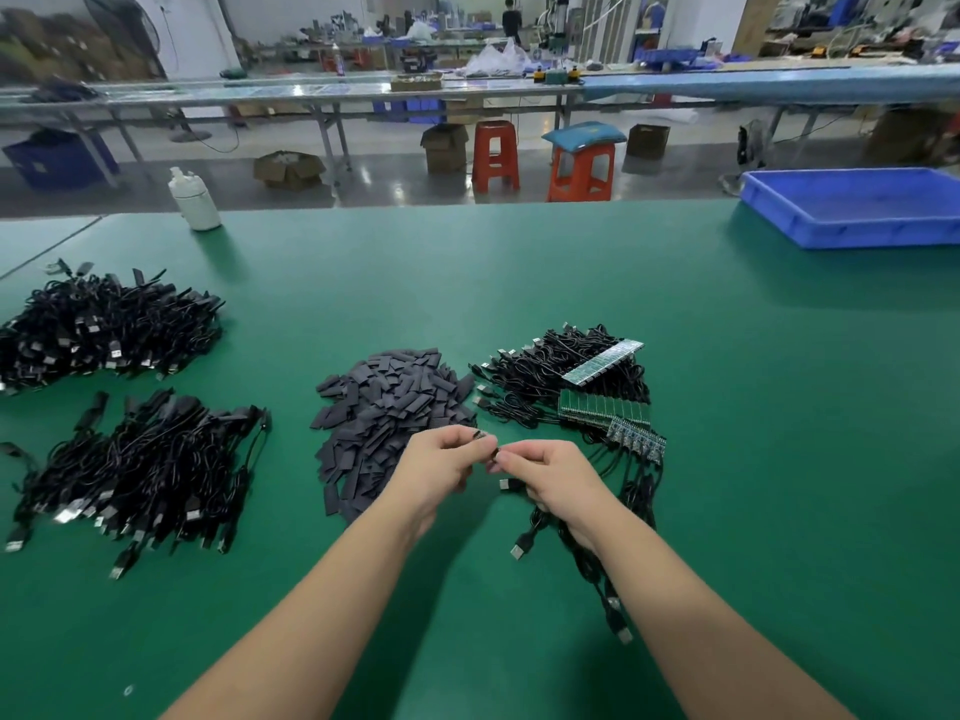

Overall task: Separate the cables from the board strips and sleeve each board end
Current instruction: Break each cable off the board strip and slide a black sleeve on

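Observation:
My left hand (pixel 441 467) pinches a small dark piece (pixel 479 434) at its fingertips, which looks like a sleeve on a board end. My right hand (pixel 553 478) meets it fingertip to fingertip and holds a bunch of black USB cables (pixel 582 553) that trail under my wrist. A heap of dark grey sleeves (pixel 389 407) lies just beyond my left hand. Green board strips (pixel 602 407) with cables still attached lie beyond my right hand, and a loose strip (pixel 605 361) rests on top of that cable pile.
Two piles of black cables lie at the left, one far (pixel 104 330) and one near (pixel 140 470). A white bottle (pixel 195 200) stands at the table's far edge. A blue tray (pixel 857 207) sits at the far right. Red stools and benches stand beyond the green table (pixel 779 459).

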The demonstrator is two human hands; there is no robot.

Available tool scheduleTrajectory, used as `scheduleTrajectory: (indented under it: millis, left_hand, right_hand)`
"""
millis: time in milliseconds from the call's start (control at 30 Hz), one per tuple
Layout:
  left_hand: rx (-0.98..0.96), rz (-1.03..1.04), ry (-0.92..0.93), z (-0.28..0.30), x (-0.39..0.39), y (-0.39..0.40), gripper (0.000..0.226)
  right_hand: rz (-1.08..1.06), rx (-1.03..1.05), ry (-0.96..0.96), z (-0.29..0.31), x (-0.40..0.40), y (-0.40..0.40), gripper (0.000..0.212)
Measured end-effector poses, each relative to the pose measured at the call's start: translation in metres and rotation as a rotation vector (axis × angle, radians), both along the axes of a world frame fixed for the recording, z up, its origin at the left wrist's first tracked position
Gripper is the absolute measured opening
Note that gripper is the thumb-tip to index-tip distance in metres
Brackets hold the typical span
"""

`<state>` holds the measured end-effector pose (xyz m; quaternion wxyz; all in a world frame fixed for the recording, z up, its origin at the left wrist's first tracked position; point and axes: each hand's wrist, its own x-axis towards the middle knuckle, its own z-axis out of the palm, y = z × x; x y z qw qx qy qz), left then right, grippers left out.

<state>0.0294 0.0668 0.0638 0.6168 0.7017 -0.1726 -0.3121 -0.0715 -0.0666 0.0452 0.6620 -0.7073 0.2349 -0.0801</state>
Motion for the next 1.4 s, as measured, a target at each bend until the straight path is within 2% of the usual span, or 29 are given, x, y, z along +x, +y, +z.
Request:
scheduleTrajectory:
  millis: [133,167,267,333,400,500,633,767,933,1033,1133,1200,1267,1400]
  left_hand:
    - [0.068,-0.029,-0.017,-0.007,0.011,0.013,0.008]
    - [0.142,-0.001,-0.106,-0.011,0.018,0.017,0.006]
    - [0.592,0.176,-0.636,-0.020,0.046,0.037,0.008]
    - [0.755,0.315,-0.798,-0.024,0.066,0.056,0.012]
    - [0.878,0.357,-0.770,-0.032,0.083,0.071,0.024]
    - [1.024,0.315,-0.637,-0.045,0.097,0.084,0.034]
    - [0.891,0.362,-0.495,-0.056,0.102,0.087,0.020]
    - [0.778,0.400,-0.389,-0.056,0.106,0.087,0.016]
    - [0.631,0.385,-0.475,-0.042,0.092,0.081,0.010]
    - [0.493,0.280,-0.477,-0.027,0.074,0.068,0.019]
    - [0.249,0.075,-0.302,-0.015,0.050,0.053,0.016]
    - [0.149,0.006,-0.245,-0.012,0.036,0.046,0.022]
    - [0.113,-0.045,-0.250,-0.011,0.027,0.040,0.026]
    - [0.146,-0.167,-0.376,-0.012,0.016,0.036,0.029]
  right_hand:
    - [-0.039,0.067,0.057,-0.003,0.005,0.008,0.010]
    - [-0.051,0.062,0.079,-0.003,0.005,0.009,0.009]
    - [-0.077,0.027,0.124,-0.007,0.003,0.007,0.006]
    - [-0.084,0.037,0.122,-0.009,0.002,0.008,0.008]
    - [-0.091,0.028,0.121,-0.011,0.002,0.010,0.011]
    - [-0.083,0.028,0.128,-0.014,0.002,0.013,0.013]
    - [-0.047,0.060,0.153,-0.017,0.001,0.019,0.012]
    - [-0.027,0.047,0.168,-0.020,-0.001,0.018,0.013]
    - [-0.016,0.037,0.168,-0.021,-0.003,0.011,0.017]
    - [-0.029,0.062,0.145,-0.019,-0.004,0.008,0.019]
    - [-0.032,0.132,0.118,-0.018,-0.005,0.004,0.018]
    - [-0.031,0.188,0.096,-0.016,-0.006,0.003,0.015]
    - [-0.045,0.214,0.073,-0.014,-0.006,0.002,0.011]
    - [-0.061,0.287,-0.001,-0.013,-0.006,0.001,0.015]
